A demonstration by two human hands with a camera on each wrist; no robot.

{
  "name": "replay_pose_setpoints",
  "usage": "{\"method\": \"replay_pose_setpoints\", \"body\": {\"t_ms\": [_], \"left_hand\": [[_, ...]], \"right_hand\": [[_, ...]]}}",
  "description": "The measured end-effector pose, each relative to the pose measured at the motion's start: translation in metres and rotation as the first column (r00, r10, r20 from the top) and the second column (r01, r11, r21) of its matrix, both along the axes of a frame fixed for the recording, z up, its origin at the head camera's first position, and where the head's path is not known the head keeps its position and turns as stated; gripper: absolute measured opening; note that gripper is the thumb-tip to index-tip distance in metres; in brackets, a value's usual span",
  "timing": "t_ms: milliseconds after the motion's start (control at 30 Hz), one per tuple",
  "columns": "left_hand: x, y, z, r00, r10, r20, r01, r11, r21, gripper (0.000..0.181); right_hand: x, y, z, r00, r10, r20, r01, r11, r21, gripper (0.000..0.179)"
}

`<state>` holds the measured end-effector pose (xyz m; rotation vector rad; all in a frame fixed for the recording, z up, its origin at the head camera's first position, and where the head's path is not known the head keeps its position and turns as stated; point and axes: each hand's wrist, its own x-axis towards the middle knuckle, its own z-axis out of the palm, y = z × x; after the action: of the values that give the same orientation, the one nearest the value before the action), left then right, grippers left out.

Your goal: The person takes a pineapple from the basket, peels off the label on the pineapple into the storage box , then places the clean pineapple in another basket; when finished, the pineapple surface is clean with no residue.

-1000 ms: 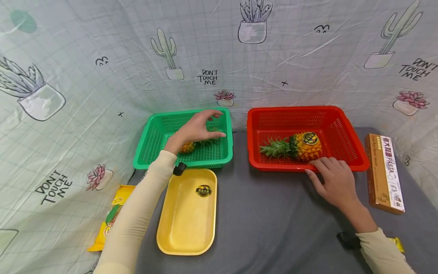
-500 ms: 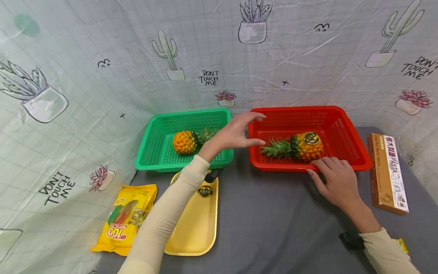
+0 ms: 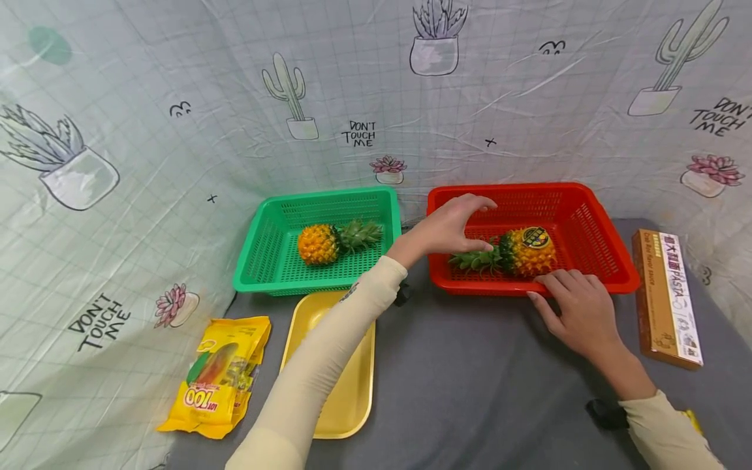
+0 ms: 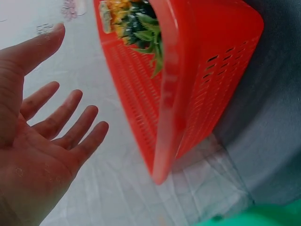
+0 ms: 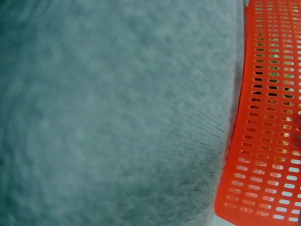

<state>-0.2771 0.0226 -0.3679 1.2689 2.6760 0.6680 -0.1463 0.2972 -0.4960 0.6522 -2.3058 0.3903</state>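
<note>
My left hand (image 3: 442, 228) hovers over the left part of the red basket (image 3: 611, 277), thumb and fingers spread apart with nothing between them. In the basket lies a small pineapple (image 3: 529, 258) on its side, a dark label on its fruit; my left hand partly covers its leafy crown. The left wrist view shows the open palm (image 4: 37, 165) beside the basket. At the basket's front rim rests my right hand (image 3: 578, 316), fingers loosely bent on the edge. A second pineapple (image 3: 318, 245) lies in the green basket (image 3: 247, 277) to the left.
A yellow tray (image 3: 346, 418) stands before the green basket, partly under my left forearm. Left of it lies a yellow snack bag (image 3: 217, 378). A pasta box (image 3: 666, 297) is right of the red basket. Patterned cloth (image 3: 364, 78) hangs behind the grey table (image 3: 458, 378).
My left hand has moved right, from above the green basket to over the red one, staying spread. This uncovers the pineapple in the green basket and the snack bag. My right hand stays put.
</note>
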Motion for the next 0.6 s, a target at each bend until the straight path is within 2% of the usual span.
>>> {"method": "replay_pose_setpoints", "body": {"t_ms": [167,300,400,600], "left_hand": [[-0.010,0.013,-0.007,0.999,0.019,0.049,-0.017,0.999,-0.048,0.081],[-0.016,0.020,-0.009,0.998,0.038,0.057,-0.034,0.997,-0.070,0.082],[-0.018,0.028,-0.010,0.999,0.044,0.027,-0.041,0.992,-0.120,0.086],[-0.017,0.048,-0.014,0.997,0.075,-0.030,-0.080,0.967,-0.240,0.099]], "right_hand": [[-0.001,0.000,-0.001,1.000,-0.003,0.009,0.003,1.000,0.012,0.059],[-0.001,0.000,-0.001,1.000,0.003,0.023,-0.003,1.000,0.014,0.060],[-0.002,0.000,-0.001,1.000,0.006,0.027,-0.006,1.000,0.016,0.060],[-0.001,0.000,-0.001,1.000,-0.003,0.013,0.003,1.000,0.013,0.062]]}}
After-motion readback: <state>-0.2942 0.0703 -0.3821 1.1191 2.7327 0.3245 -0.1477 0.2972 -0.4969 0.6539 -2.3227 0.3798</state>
